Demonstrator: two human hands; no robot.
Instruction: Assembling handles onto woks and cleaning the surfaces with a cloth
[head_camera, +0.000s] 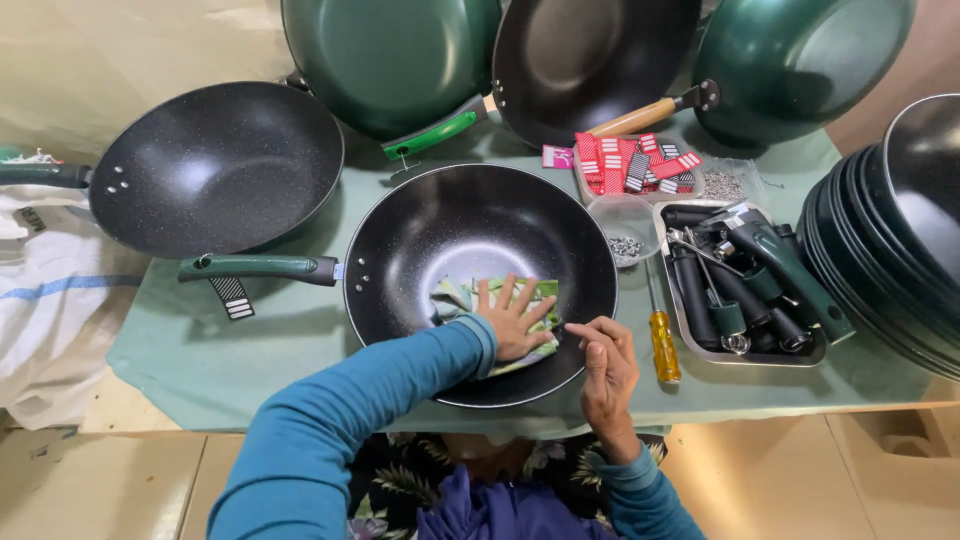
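Note:
A black speckled wok (470, 225) with a green handle (260, 267) lies in front of me on the green-covered table (200, 350). My left hand (512, 318) presses flat on a green patterned cloth (455, 295) inside the wok near its front wall, fingers spread. My right hand (608, 368) rests on the wok's near right rim, fingers curled against the edge. Both arms wear blue sleeves.
Another black wok (215, 165) sits at the left. Three more pans (590, 60) lean at the back, and a stack of woks (900, 220) stands at the right. A metal tray of handles (750, 285), a yellow-handled screwdriver (662, 343), a bowl of screws (625, 245) and red tags (635, 162) lie at the right.

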